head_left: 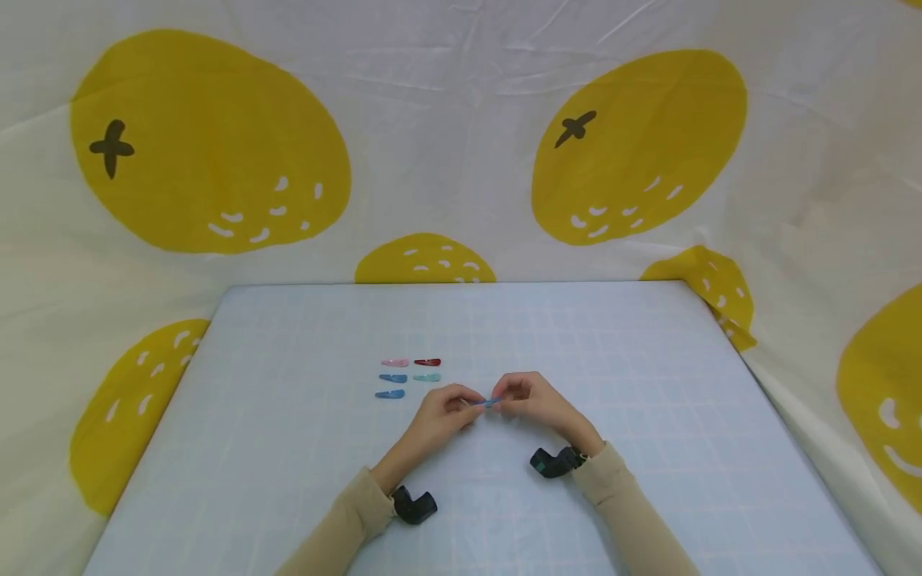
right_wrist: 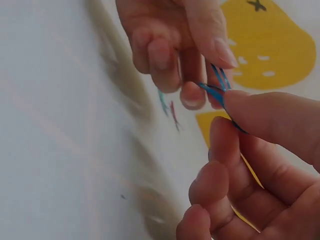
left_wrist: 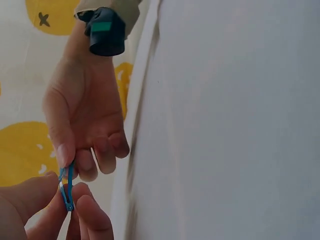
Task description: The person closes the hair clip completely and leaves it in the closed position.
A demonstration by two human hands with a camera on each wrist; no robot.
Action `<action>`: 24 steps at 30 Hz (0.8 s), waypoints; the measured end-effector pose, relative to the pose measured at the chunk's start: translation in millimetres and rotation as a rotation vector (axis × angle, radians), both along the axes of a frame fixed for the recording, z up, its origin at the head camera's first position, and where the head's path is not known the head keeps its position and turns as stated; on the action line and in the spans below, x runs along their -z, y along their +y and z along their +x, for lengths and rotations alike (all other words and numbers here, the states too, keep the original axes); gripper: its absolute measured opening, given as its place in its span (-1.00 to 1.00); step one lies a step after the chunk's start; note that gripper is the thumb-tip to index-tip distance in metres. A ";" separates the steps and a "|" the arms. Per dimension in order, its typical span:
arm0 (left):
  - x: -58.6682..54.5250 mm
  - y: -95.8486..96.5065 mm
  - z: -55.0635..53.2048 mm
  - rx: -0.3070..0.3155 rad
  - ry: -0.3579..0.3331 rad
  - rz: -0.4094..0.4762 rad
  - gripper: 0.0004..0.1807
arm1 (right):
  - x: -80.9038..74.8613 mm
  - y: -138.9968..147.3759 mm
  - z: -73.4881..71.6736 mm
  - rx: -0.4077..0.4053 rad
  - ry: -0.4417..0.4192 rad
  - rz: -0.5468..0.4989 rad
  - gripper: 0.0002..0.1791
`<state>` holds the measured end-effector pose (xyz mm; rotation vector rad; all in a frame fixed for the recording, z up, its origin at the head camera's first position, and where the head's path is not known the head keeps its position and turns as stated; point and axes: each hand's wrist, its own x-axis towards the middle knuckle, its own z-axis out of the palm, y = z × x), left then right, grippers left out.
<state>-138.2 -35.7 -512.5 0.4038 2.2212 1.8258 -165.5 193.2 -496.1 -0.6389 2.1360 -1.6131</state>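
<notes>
A blue snap hair clip (head_left: 491, 402) is held between both hands above the table. My left hand (head_left: 441, 416) pinches one end of it between thumb and fingers, while my right hand (head_left: 536, 402) pinches the other end. In the left wrist view the clip's (left_wrist: 70, 192) two metal arms stand apart, with a gap between them. From the right wrist, part of the clip (right_wrist: 216, 91) shows between the fingertips; its ends are hidden by thumbs and fingers. Left of the hands lie a pink clip (head_left: 394, 363), a dark red clip (head_left: 427, 362), a mint green clip (head_left: 426, 377) and two blue clips (head_left: 390, 394).
A pale blue checked cloth covers the table (head_left: 288, 464). Behind and beside it hangs a white curtain (head_left: 446, 160) printed with large yellow fruit shapes. Black cameras (head_left: 414, 506) sit on both wrists, below the beige sleeves (head_left: 634, 512).
</notes>
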 end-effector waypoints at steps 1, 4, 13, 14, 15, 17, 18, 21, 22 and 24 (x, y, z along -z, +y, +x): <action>1.5 -1.4 -0.2 0.009 0.002 0.008 -0.85 | 2.1 -0.9 2.1 0.006 -0.005 -0.004 -0.94; 6.0 -4.9 -1.0 0.039 0.010 0.054 -0.86 | 8.6 -3.8 7.9 0.039 -0.029 -0.039 -0.94; 13.0 -11.5 2.2 0.029 0.012 0.088 -0.80 | 22.4 -13.9 17.1 0.163 -0.001 -0.121 -0.91; 12.6 -12.0 2.8 0.025 0.015 0.092 -0.80 | 21.2 -15.0 18.1 0.168 0.005 -0.123 -0.91; 12.4 -12.2 3.1 0.020 0.018 0.096 -0.81 | 17.4 -16.5 20.1 0.170 0.014 -0.125 -0.91; 13.0 -12.3 3.0 0.014 0.016 0.093 -0.83 | 9.0 -18.7 24.0 0.175 0.020 -0.128 -0.91; 13.4 -12.1 2.8 0.010 0.012 0.091 -0.85 | 4.3 -19.6 26.0 0.176 0.021 -0.126 -0.92; 15.1 -11.4 2.2 0.004 0.015 0.085 -0.90 | -8.0 -22.1 31.4 0.172 0.038 -0.126 -0.94; 15.5 -11.0 2.1 0.002 0.021 0.080 -0.91 | -9.0 -22.3 31.8 0.174 0.041 -0.119 -0.94; 15.4 -10.2 2.4 -0.005 0.030 0.070 -0.93 | -10.2 -22.7 32.1 0.175 0.054 -0.110 -0.92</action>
